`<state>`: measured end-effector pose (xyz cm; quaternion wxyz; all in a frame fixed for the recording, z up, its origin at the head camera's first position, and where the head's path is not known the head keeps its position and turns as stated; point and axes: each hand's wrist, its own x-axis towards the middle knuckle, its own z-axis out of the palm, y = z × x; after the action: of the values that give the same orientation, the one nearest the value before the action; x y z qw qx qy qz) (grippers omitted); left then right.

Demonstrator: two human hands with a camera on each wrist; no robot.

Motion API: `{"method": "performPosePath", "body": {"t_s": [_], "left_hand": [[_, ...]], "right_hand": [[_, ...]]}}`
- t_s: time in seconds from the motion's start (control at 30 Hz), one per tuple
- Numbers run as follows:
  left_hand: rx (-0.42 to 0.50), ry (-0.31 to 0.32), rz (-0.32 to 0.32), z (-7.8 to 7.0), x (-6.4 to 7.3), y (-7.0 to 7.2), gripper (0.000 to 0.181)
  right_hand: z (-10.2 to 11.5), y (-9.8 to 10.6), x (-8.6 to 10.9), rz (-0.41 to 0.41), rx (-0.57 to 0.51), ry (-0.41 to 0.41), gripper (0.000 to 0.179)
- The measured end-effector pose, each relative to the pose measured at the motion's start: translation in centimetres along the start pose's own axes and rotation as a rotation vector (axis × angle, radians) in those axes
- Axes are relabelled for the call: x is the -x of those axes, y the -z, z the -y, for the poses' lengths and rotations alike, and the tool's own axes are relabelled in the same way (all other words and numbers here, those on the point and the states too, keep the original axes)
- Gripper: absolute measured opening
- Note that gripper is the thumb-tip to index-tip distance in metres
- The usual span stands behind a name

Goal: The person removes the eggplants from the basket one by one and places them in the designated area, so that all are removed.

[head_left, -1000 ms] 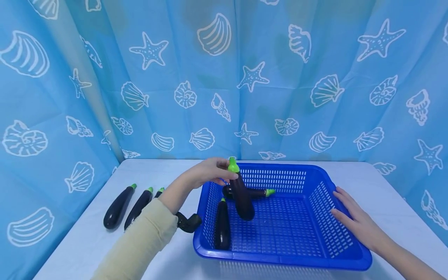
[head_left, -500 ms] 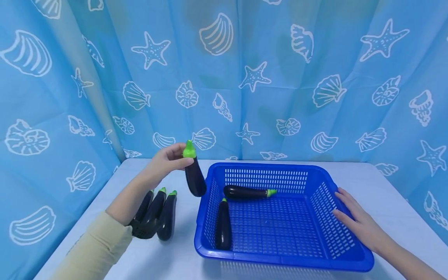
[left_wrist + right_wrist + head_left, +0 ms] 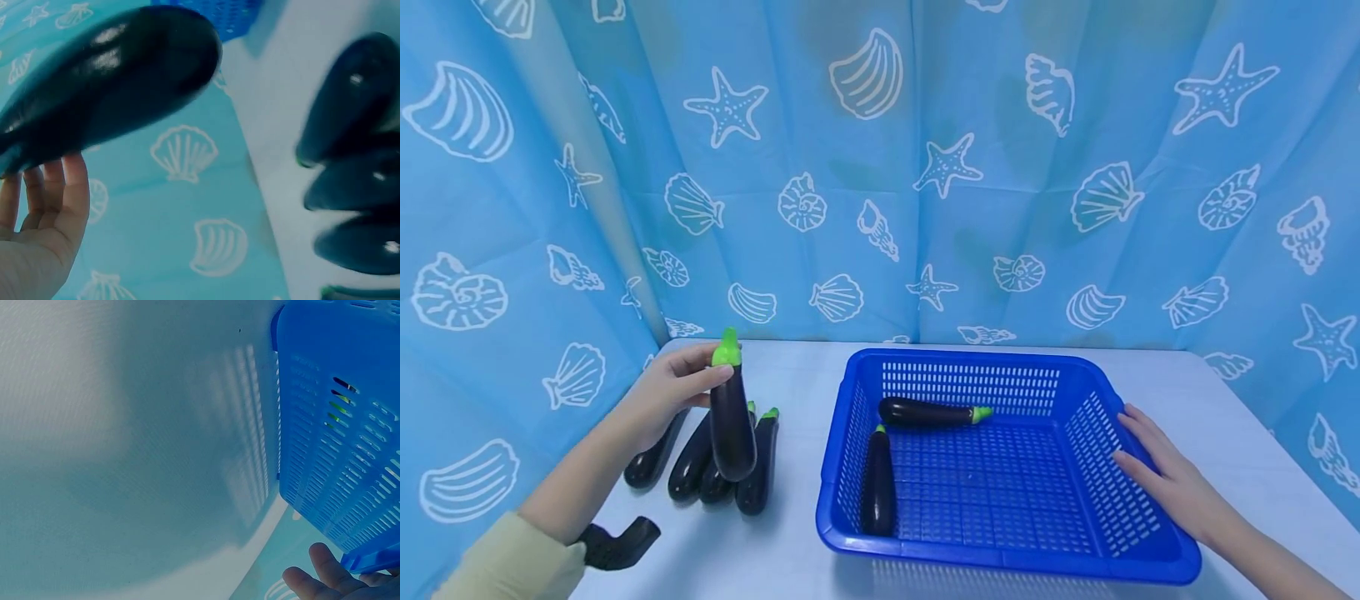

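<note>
My left hand (image 3: pixel 681 386) pinches an eggplant (image 3: pixel 733 425) by its bright green cap. It hangs nearly upright, its dark purple body overlapping several eggplants (image 3: pixel 760 462) that lie side by side on the table's left half. In the left wrist view the held eggplant (image 3: pixel 119 81) spans the top, with fingers (image 3: pixel 75 194) below it. At the right, my right hand (image 3: pixel 1165 471) rests on the rim of a blue plastic basket (image 3: pixel 1000 554), fingers fairly straight and thumb over the inner edge. Inside the basket are two eggplants, one crosswise (image 3: pixel 928 412) at the back and one lengthwise (image 3: pixel 878 492) along the left wall.
A black curved piece (image 3: pixel 621 543) sticks out by the left forearm. A white cloth covers the table (image 3: pixel 797 550). Blue curtains (image 3: pixel 880 167) with white shell and starfish prints hang behind it and at both sides.
My left hand has drawn the eggplant out from over the basket, leftward across the table, and lowered it over the others. The right hand and the basket have stayed in place.
</note>
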<state>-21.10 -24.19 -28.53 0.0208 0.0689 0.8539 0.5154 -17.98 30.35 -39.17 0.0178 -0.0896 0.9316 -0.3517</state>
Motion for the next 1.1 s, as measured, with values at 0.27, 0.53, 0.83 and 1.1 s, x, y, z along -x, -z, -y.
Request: {"method": "performPosePath", "body": {"t_s": [0.27, 0.53, 0.83, 1.1], "left_hand": [[0.045, 0.126, -0.010, 3.3, 2.1, 2.6, 0.051], [-0.087, 0.315, 0.001, 7.3, 3.8, 4.8, 0.064], [-0.232, 0.416, 0.039, 10.7, 4.5, 6.4, 0.064], [-0.319, 0.588, 0.085, 13.9, 4.4, 5.5, 0.069]], "right_hand": [[0.1, -0.2, 0.0, 0.002, -0.013, 0.000, 0.065], [0.1, -0.2, 0.0, 0.008, -0.011, -0.005, 0.065], [0.0, -0.2, 0.0, 0.007, -0.008, -0.013, 0.065], [0.0, -0.2, 0.1, 0.003, -0.012, -0.003, 0.064]]}}
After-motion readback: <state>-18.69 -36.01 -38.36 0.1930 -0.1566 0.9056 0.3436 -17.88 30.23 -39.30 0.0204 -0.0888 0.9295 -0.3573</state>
